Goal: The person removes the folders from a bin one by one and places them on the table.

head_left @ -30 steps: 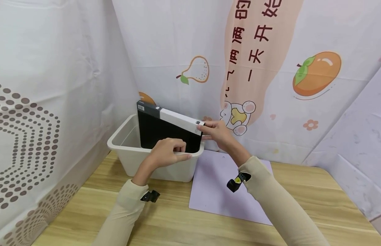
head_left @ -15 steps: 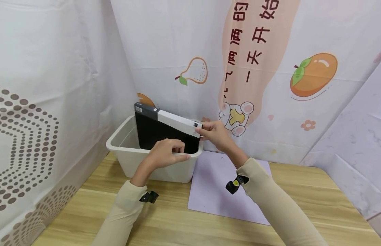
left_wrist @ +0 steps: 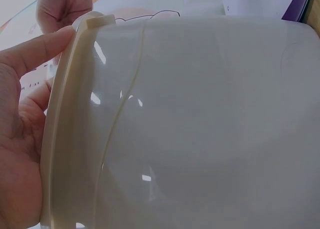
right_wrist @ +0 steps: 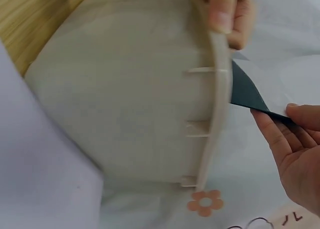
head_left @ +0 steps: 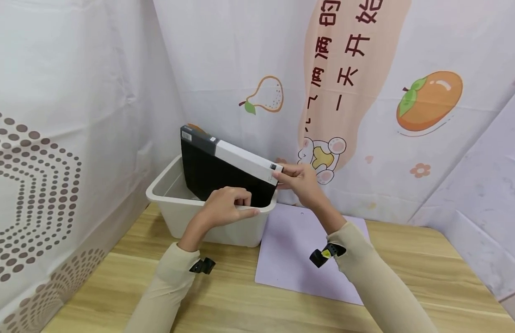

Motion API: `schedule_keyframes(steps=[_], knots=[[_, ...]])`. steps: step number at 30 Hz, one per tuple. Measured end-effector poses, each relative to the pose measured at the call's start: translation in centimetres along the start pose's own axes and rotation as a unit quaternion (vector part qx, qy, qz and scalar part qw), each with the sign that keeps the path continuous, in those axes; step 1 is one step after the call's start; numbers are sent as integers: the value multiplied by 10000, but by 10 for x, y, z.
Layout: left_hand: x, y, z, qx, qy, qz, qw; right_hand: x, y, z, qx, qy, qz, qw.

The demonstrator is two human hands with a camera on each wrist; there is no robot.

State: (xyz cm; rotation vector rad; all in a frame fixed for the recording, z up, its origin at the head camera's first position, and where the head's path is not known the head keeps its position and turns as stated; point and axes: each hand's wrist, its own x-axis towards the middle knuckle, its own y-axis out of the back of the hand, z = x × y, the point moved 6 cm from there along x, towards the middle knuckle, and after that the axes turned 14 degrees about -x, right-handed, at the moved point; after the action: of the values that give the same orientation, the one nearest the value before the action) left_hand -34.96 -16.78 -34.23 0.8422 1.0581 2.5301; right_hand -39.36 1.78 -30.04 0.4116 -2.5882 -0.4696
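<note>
folder point(head_left: 224, 173): bottom hidden in bin point(head_left: 236, 235) | left fingers point(left_wrist: 36, 99): partly hidden

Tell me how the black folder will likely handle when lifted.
The folder is probably stiff: it looks flat, with no sag. Since the right hand grips it at one end of the spine, it may pivot. Its smooth-looking surface could prove slightly slippery.

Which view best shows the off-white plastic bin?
The head view: the bin shows from opening to base, though the left hand and black, white-spined folder hide parts. The left wrist view shows only outer wall and rim; the right wrist view, one end.
</note>
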Motion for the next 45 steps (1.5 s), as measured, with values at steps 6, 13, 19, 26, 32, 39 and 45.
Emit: schedule_keyframes(steps=[6, 13, 19, 26, 32, 39, 45], knots=[[2, -1, 2, -3, -18, 79, 10000, -9, 22, -3, 437, 47, 527, 9976], [0, -1, 3, -25, -56, 118, 9999, -23, 34, 18, 1360, 69, 936, 9863], [-3, 2, 0, -34, -49, 125, 9999, -26, 28, 30, 1852, 418, 923, 9775], [-2, 3, 0, -4, 64, 64, 10000, -29, 23, 36, 1959, 649, 967, 9737], [-2, -1, 1, -102, 15, 61, 9999, -35, 25, 38, 1896, 596, 1059, 9743], [0, -2, 3, -87, 19, 120, 9999, -37, 29, 33, 1737, 859, 1060, 9753], [-1, -2, 6, -177, 58, 83, 9998, -40, 34, 26, 1572, 1057, 1010, 9767]])
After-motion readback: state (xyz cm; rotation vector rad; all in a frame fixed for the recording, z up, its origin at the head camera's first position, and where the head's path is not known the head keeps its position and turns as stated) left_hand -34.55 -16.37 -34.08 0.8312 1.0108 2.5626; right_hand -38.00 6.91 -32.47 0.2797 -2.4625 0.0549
